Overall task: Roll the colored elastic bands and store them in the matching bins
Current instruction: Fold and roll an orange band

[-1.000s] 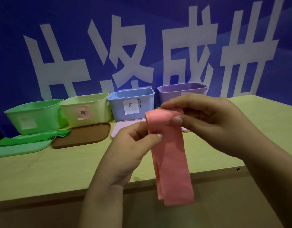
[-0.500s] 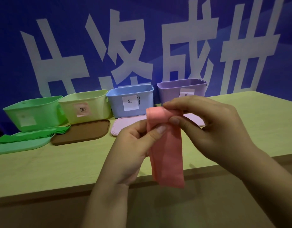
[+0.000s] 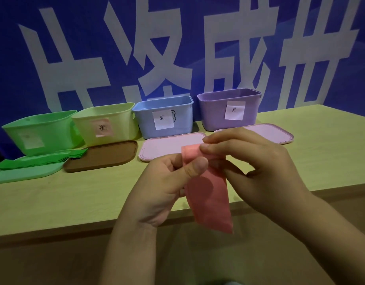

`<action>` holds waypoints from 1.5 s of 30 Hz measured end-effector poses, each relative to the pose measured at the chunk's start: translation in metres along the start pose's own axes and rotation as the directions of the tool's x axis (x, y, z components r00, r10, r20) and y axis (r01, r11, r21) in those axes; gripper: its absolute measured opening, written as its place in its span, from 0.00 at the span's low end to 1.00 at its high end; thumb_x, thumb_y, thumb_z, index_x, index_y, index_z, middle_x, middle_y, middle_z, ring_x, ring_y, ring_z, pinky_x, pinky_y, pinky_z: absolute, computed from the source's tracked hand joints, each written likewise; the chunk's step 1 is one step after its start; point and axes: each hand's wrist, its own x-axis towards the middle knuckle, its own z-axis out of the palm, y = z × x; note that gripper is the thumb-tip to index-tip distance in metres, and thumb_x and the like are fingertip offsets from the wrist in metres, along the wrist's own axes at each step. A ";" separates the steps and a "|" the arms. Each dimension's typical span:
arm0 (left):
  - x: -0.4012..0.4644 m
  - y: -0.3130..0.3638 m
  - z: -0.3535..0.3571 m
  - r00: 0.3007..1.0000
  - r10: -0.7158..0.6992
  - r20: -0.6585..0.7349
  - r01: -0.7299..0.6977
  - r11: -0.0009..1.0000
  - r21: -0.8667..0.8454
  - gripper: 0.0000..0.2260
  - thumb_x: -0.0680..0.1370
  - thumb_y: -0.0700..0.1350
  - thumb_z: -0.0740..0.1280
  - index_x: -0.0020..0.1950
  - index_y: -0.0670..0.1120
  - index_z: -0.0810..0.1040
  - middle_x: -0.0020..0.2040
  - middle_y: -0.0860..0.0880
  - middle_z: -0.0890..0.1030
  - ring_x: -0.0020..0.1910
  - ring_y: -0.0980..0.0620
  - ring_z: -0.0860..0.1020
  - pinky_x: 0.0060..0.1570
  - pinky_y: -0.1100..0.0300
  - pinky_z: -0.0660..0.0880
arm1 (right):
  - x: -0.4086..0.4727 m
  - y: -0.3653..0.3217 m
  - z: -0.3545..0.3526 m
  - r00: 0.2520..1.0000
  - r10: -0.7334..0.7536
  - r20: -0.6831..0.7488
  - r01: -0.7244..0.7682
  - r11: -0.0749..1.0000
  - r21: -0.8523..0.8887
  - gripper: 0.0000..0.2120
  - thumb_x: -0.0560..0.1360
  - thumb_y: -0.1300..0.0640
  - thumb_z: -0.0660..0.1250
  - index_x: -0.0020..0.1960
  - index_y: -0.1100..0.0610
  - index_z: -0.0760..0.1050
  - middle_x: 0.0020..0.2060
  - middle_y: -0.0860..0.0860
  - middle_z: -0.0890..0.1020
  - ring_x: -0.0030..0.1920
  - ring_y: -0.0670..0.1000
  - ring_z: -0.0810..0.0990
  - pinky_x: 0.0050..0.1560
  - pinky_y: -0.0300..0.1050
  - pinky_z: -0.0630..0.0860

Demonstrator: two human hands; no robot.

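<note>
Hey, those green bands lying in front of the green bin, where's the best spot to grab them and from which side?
Pinch the green bands at their right tip, which sticks out past the green lid toward the brown lid. Come from above right: the stack lies flat and thin, and the green bin blocks the far side.

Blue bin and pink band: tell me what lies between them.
In the head view, a pale pink lid lies flat on the table between the blue bin and the pink band.
</note>
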 end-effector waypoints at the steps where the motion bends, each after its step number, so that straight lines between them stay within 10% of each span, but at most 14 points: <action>1: 0.000 0.000 0.000 1.000 -0.006 -0.029 0.006 1.000 0.020 0.20 0.57 0.56 0.80 0.43 0.46 0.85 0.38 0.47 0.84 0.35 0.53 0.81 0.32 0.61 0.76 | -0.001 0.001 0.001 1.000 0.004 0.011 -0.004 1.000 0.021 0.12 0.69 0.60 0.69 0.52 0.57 0.81 0.50 0.50 0.81 0.53 0.43 0.77 0.55 0.30 0.73; 9: -0.004 0.004 -0.001 0.999 0.028 -0.032 -0.024 0.992 0.124 0.17 0.59 0.52 0.71 0.44 0.46 0.84 0.42 0.46 0.86 0.42 0.50 0.83 0.41 0.60 0.80 | 0.000 0.000 -0.008 0.864 0.341 0.370 -0.488 0.749 0.448 0.20 0.71 0.38 0.63 0.63 0.37 0.70 0.55 0.37 0.78 0.56 0.37 0.77 0.50 0.32 0.76; 13: -0.005 0.002 0.000 0.999 0.026 -0.025 -0.022 0.987 0.157 0.14 0.60 0.51 0.71 0.43 0.50 0.85 0.42 0.48 0.86 0.42 0.52 0.83 0.41 0.61 0.78 | 0.005 -0.004 -0.010 0.846 0.354 0.398 -0.486 0.819 0.305 0.17 0.69 0.41 0.60 0.54 0.43 0.77 0.43 0.39 0.82 0.47 0.37 0.79 0.44 0.29 0.75; 32: 0.003 -0.008 -0.012 1.000 0.027 0.001 -0.027 0.989 -0.148 0.16 0.66 0.42 0.72 0.53 0.41 0.80 0.48 0.42 0.83 0.47 0.49 0.80 0.43 0.60 0.78 | 0.012 -0.004 -0.023 0.897 0.350 0.271 -0.430 0.835 0.344 0.12 0.65 0.39 0.61 0.49 0.33 0.74 0.47 0.27 0.78 0.53 0.32 0.75 0.48 0.25 0.73; 41: 0.004 -0.007 -0.003 0.968 0.181 -0.173 -0.188 0.982 -0.024 0.03 0.61 0.45 0.72 0.33 0.49 0.83 0.35 0.49 0.82 0.39 0.51 0.80 0.39 0.58 0.79 | 0.015 -0.002 -0.028 0.903 0.351 0.246 -0.425 0.813 0.398 0.11 0.67 0.43 0.62 0.50 0.37 0.75 0.47 0.33 0.80 0.51 0.34 0.76 0.39 0.25 0.73; 45: 0.004 -0.007 -0.003 0.959 0.239 -0.154 -0.208 0.959 0.190 0.10 0.62 0.51 0.73 0.39 0.49 0.85 0.40 0.41 0.83 0.46 0.34 0.79 0.52 0.42 0.78 | 0.015 -0.003 -0.027 0.908 0.344 0.238 -0.412 0.835 0.365 0.12 0.66 0.41 0.61 0.50 0.36 0.74 0.48 0.32 0.78 0.52 0.34 0.76 0.43 0.25 0.74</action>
